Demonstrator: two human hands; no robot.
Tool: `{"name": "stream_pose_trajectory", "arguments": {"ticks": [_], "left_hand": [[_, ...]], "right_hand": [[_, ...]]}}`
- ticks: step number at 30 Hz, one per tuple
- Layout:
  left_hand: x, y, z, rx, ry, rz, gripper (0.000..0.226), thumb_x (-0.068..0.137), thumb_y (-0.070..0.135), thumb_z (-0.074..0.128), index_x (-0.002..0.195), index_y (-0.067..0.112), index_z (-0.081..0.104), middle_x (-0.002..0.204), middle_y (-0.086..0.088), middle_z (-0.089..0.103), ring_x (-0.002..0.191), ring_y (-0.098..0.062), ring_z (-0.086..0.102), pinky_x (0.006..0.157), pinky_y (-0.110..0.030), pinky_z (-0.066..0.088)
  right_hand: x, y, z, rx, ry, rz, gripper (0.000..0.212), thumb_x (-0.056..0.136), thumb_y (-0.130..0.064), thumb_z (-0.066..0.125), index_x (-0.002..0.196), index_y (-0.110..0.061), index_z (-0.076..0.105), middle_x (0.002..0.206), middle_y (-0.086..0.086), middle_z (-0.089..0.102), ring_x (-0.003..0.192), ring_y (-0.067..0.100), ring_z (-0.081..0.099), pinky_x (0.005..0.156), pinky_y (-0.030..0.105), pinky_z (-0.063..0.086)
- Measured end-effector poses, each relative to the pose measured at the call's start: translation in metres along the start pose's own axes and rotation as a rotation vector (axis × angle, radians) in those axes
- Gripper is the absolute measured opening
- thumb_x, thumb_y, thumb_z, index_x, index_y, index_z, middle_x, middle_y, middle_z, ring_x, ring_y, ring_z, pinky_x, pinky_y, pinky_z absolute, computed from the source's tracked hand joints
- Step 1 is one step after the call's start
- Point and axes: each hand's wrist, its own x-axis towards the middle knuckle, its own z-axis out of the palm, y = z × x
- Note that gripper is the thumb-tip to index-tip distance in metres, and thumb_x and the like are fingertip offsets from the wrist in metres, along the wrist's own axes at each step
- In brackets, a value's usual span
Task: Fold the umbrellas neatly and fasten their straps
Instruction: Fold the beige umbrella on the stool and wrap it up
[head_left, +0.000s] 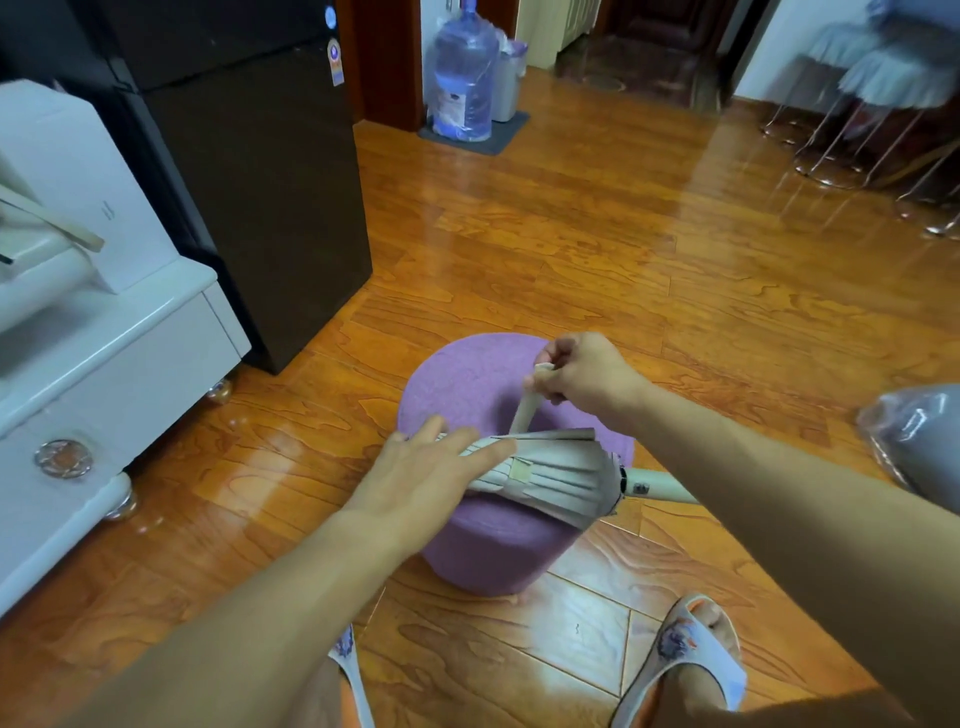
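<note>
Two hands work at one grey umbrella (550, 475), which lies across the top of a purple round stool (457, 384) at lower centre of the frame, its pale handle (660, 488) pointing right. We press our left hand (421, 483) flat on the pleated canopy, fingers straight and holding nothing. We pinch the strap (527, 405) with our right hand (582, 376) just above, pulling it up taut from the folds. A black cabinet (249, 182) stands at upper left on the wooden floor (623, 249).
</note>
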Motion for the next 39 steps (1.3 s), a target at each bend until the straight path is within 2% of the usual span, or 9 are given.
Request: {"name": "stream_pose_trajectory", "arguments": {"ticks": [4,9,17,24,27,29,31,34,39], "left_hand": [[-0.003,0.002,-0.01,-0.129,-0.005,-0.09,0.054,0.094,0.045,0.063,0.138,0.038,0.034,0.122,0.006,0.059,0.115,-0.025,0.054,0.078,-0.042,0.052],[-0.003,0.0,-0.018,-0.166,-0.071,-0.188,0.052,0.082,0.067,0.066,0.113,0.033,0.043,0.105,0.0,0.066,0.104,-0.029,0.063,0.071,-0.038,0.047],[0.0,-0.009,-0.023,-0.254,-0.028,-0.222,0.046,0.081,0.063,0.071,0.117,0.036,0.062,0.112,0.009,0.064,0.11,-0.019,0.06,0.077,-0.034,0.048],[0.0,-0.01,-0.015,-0.273,-0.032,-0.223,0.048,0.083,0.06,0.071,0.122,0.037,0.055,0.119,0.011,0.062,0.114,-0.018,0.06,0.08,-0.034,0.047],[-0.004,-0.005,-0.014,-0.103,-0.058,-0.167,0.061,0.089,0.057,0.065,0.142,0.038,0.042,0.132,0.007,0.058,0.126,-0.023,0.055,0.097,-0.04,0.044],[-0.005,0.001,-0.013,0.077,0.051,-0.026,0.062,0.088,0.042,0.068,0.144,0.034,0.043,0.138,-0.003,0.054,0.128,-0.029,0.05,0.106,-0.048,0.039],[-0.007,0.009,-0.014,0.099,0.17,0.123,0.048,0.087,0.02,0.054,0.134,0.026,0.053,0.135,-0.008,0.054,0.121,-0.033,0.051,0.099,-0.046,0.044],[-0.014,0.017,-0.014,0.135,0.14,0.273,0.055,0.087,0.012,0.029,0.137,0.016,0.052,0.135,-0.005,0.053,0.117,-0.029,0.053,0.092,-0.042,0.047],[-0.014,0.018,-0.008,0.062,0.084,0.23,0.067,0.083,0.016,0.02,0.143,0.023,0.047,0.147,0.001,0.048,0.129,-0.025,0.05,0.096,-0.043,0.045]], "right_hand": [[-0.038,-0.013,0.008,-0.091,-0.046,-0.105,0.027,0.081,0.002,0.078,0.08,-0.016,0.058,0.065,0.002,0.062,0.054,0.013,0.058,0.053,0.027,0.048],[-0.051,0.001,0.017,-0.009,0.004,-0.067,0.025,0.079,-0.004,0.083,0.089,-0.017,0.065,0.071,0.004,0.065,0.054,0.01,0.056,0.054,0.024,0.046],[-0.054,0.005,0.019,-0.048,-0.091,-0.144,0.016,0.089,-0.002,0.072,0.079,-0.014,0.072,0.07,0.001,0.067,0.055,0.0,0.053,0.057,0.013,0.044],[-0.054,0.011,0.02,-0.001,-0.098,-0.131,0.013,0.093,-0.002,0.068,0.083,-0.012,0.071,0.072,0.002,0.07,0.059,0.002,0.06,0.063,0.014,0.05],[-0.057,0.012,0.02,-0.008,-0.092,-0.134,0.016,0.093,-0.004,0.069,0.079,-0.013,0.068,0.069,0.0,0.069,0.057,0.0,0.061,0.061,0.013,0.05],[-0.057,0.013,0.021,0.005,-0.091,-0.136,0.011,0.094,-0.004,0.068,0.083,-0.008,0.067,0.07,0.002,0.068,0.057,0.0,0.059,0.061,0.013,0.049],[-0.056,0.015,0.022,0.032,-0.083,-0.136,0.007,0.095,-0.004,0.066,0.088,-0.003,0.066,0.072,0.003,0.067,0.059,0.003,0.059,0.061,0.014,0.048],[-0.057,0.019,0.024,0.089,-0.103,-0.126,0.007,0.096,-0.003,0.064,0.09,-0.002,0.065,0.076,0.007,0.066,0.063,0.007,0.059,0.063,0.016,0.049],[-0.057,0.021,0.024,0.1,-0.116,-0.138,0.006,0.096,-0.005,0.066,0.09,-0.004,0.067,0.076,0.001,0.067,0.062,0.002,0.057,0.062,0.014,0.047]]}}
